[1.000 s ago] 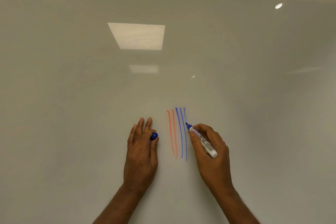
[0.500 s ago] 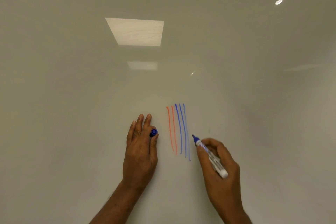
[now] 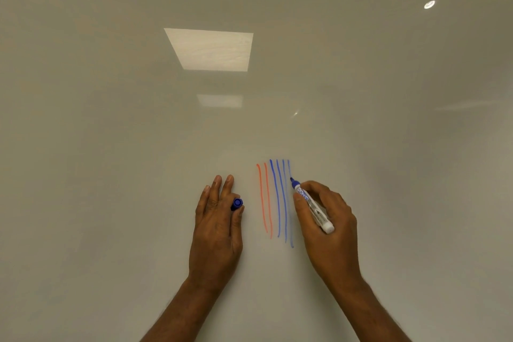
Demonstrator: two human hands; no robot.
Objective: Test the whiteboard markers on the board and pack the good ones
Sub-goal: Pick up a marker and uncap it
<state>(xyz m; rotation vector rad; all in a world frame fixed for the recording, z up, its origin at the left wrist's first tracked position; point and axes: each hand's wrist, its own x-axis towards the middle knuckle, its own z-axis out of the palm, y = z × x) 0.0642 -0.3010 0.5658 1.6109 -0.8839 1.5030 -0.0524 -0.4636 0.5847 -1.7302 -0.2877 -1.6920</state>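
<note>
Two orange strokes (image 3: 263,203) and four blue strokes (image 3: 280,203) mark the whiteboard (image 3: 111,147). The right hand (image 3: 324,219) grips the blue marker (image 3: 312,205), tip on the board. The left hand (image 3: 216,228) pinches the cap (image 3: 236,203). Packing seemingly remains undone.

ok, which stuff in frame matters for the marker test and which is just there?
Job: blue marker, right hand, blue cap, left hand, whiteboard, blue strokes, orange strokes.
Incidental: ceiling-light reflection, spot glare.
</note>
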